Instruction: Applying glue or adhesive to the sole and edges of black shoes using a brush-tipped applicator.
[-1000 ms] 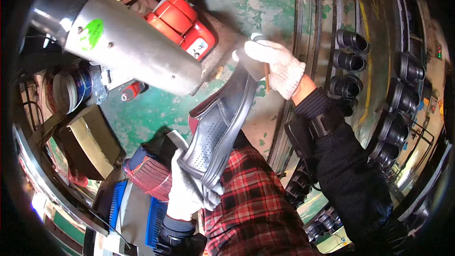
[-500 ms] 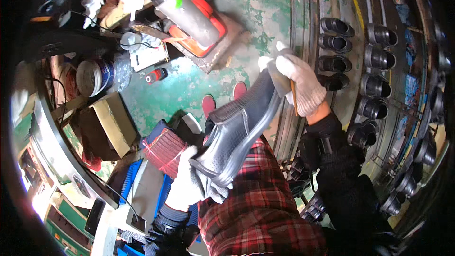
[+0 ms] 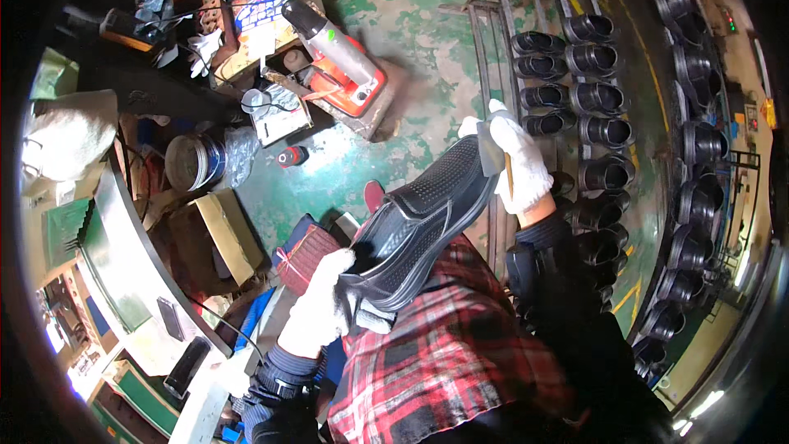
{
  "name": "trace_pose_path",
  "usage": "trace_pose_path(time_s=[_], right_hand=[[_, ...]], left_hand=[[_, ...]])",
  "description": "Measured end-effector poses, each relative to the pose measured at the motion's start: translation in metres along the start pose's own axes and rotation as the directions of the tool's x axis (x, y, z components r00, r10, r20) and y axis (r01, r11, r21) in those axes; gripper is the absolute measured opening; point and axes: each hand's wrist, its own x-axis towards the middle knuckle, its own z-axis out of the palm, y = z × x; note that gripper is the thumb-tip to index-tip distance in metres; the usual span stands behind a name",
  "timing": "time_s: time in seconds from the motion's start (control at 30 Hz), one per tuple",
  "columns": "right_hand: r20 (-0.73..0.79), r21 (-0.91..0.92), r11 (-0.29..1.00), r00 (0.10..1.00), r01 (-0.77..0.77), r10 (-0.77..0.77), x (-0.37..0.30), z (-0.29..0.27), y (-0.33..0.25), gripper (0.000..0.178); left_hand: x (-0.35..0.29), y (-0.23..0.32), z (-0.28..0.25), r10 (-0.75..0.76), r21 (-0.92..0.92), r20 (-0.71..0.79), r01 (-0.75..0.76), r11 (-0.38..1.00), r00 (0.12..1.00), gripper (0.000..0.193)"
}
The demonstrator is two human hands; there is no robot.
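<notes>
A black slip-on shoe [image 3: 423, 214] with a perforated upper lies slantwise in front of me, its toe to the upper right and its opening partly turned up. My left hand [image 3: 319, 300], in a white glove, is closed around the heel end. At the toe, my gloved right hand [image 3: 522, 156] pinches a grey flat piece [image 3: 491, 150] that touches the shoe's tip. A thin brown stick [image 3: 509, 177] also sticks out of the right hand's grip. Whether stick and flat piece are one tool, I cannot tell.
Racks of black shoes [image 3: 596, 97] stand on the right. Ahead, an orange machine with a grey cylinder [image 3: 349, 57] rests on a block. Nearer left are a bucket [image 3: 187, 162], a cardboard box [image 3: 230, 226], a red bundle [image 3: 308, 259] and a white-edged bench [image 3: 136, 255].
The view has shifted, bringing more of the right-hand racks into sight. The shoe has rolled so more of its opening shows. Both hands keep their places on it.
</notes>
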Motion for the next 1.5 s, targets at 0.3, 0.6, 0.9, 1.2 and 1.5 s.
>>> trace_pose_path(time_s=[0.3,0.6,0.9,1.2,1.5], right_hand=[[0.096,0.021,0.994,0.989,0.109,-0.110,-0.032,-0.032,-0.030,0.055],[0.018,-0.099,0.972,0.977,0.212,-0.212,-0.062,-0.044,-0.052,0.057],[-0.069,-0.431,0.819,0.891,0.379,-0.449,-0.083,-0.027,-0.058,0.008],[0.041,-0.763,0.473,0.764,0.440,-0.644,-0.101,0.005,-0.061,0.021],[0.235,-0.808,0.321,0.769,0.494,-0.594,-0.116,0.018,-0.059,0.024]], left_hand=[[-0.007,-0.035,0.039,0.219,-0.066,-0.095,-0.226,0.972,0.971,0.043],[-0.020,-0.044,0.080,0.608,0.917,-0.035,-0.216,0.335,0.793,0.096],[-0.034,-0.061,0.096,0.781,0.986,0.163,-0.069,-0.153,0.602,0.105],[-0.033,-0.070,0.097,0.823,0.951,0.310,-0.155,-0.269,0.475,0.101],[-0.031,-0.071,0.100,0.833,0.965,0.259,-0.170,-0.200,0.489,0.100]])
